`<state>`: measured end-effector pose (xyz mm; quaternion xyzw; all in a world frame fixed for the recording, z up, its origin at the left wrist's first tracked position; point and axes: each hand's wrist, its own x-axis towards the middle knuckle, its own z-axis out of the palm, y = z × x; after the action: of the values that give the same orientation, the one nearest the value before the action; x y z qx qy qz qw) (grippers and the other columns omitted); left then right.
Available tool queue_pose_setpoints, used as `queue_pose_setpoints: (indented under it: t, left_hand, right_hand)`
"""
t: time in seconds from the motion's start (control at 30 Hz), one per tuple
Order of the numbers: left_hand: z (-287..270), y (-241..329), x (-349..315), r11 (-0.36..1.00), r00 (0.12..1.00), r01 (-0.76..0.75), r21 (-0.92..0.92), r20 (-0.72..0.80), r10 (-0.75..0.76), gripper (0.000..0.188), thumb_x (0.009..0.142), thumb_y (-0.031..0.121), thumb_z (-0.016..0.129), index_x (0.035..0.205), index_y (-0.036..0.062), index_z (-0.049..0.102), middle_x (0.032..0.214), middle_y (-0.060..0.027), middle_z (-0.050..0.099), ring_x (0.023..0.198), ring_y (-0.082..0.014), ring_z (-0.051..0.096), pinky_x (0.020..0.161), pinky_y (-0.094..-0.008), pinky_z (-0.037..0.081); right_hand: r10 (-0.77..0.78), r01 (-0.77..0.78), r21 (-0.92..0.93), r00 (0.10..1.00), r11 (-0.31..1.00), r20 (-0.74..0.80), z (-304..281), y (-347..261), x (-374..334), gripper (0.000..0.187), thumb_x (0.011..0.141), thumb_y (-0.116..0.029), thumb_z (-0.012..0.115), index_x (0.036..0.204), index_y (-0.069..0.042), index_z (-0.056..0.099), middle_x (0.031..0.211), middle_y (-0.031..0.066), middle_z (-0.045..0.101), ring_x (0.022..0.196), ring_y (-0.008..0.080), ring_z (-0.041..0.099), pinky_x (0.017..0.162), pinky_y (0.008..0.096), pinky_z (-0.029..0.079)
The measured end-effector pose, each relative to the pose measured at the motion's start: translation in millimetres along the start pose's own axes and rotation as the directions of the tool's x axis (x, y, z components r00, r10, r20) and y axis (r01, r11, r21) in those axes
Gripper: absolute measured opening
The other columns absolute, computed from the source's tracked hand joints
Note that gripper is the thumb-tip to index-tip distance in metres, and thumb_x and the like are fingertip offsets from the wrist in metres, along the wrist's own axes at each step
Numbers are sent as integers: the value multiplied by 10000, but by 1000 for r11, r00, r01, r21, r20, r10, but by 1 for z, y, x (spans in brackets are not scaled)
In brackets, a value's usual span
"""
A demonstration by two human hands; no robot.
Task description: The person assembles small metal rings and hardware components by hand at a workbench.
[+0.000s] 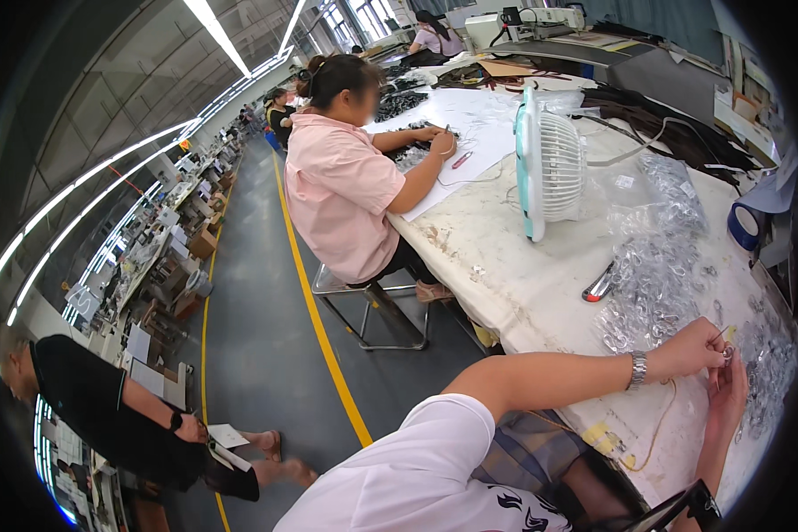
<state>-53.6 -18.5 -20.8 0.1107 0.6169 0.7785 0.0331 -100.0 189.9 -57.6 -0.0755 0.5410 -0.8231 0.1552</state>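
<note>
My left hand (690,348), with a metal-banded watch at the wrist, pinches a small metal ring (728,351) at the table's right side. Close below it, my right hand (727,392) meets the same piece with its fingertips closed. The ring's exact form is too small to make out. A thin yellowish cord (654,436) trails across the table below my left wrist. Around my hands lie a heap of shiny metal clasps (643,297) and another pile of metal pieces (765,377). A cutter with a red and black handle (598,284) rests left of the heap.
A white and teal fan (541,168) stands on the white-covered table (496,275). Clear plastic bags (669,191) lie behind the heap. A co-worker in pink (341,182) sits at the left edge. Another person (115,417) is in the aisle, and a blue tape roll (747,223) is far right.
</note>
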Motion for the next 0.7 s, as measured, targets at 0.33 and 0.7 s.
queue_pose_setpoints:
  t: [0.33,0.7]
  left_hand:
    - [-35,16,0,993,982,99,57,-169,-88,174,998,160,655,1036,-6,696,842,-59,747,458,5,397,405,-181,278]
    - [-61,-13,0,992,988,105,72,-122,-96,124,1022,158,626,1028,35,637,834,-44,721,434,-37,458,360,-203,297]
  right_hand:
    - [36,-36,35,999,999,-17,60,-9,7,286,1007,-308,674,1139,-62,739,1132,31,741,989,97,652,833,276,521]
    - [-289,278,-145,955,950,-63,48,33,18,305,952,-260,668,862,20,749,740,79,748,588,103,663,539,239,523]
